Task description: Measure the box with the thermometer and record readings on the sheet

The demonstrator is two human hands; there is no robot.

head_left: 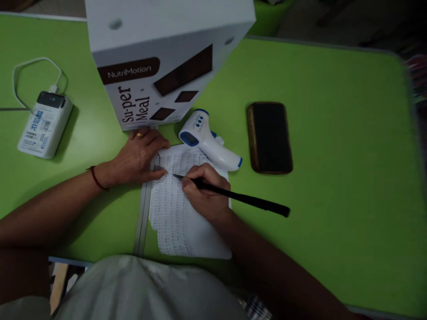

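My right hand (207, 191) grips a black pen (247, 198) between thumb and fingers, its tip over the upper part of a written sheet of paper (176, 209). Columns of small handwriting cover the sheet's left side. My left hand (142, 155) lies with fingers spread, the thumb resting on the paper's left edge and the fingertips at its upper corner. A gold ring and a dark red wrist string are on it. Across the paper's top right lies a white and blue infrared thermometer (210, 142).
A tall white box (140, 98) stands just beyond the paper. To the right rests a dark phone in a brown case (270, 138). At far left, a white power bank (45, 126) has a cable (36, 60) plugged in. The table (350, 155) is green with a metal seam.
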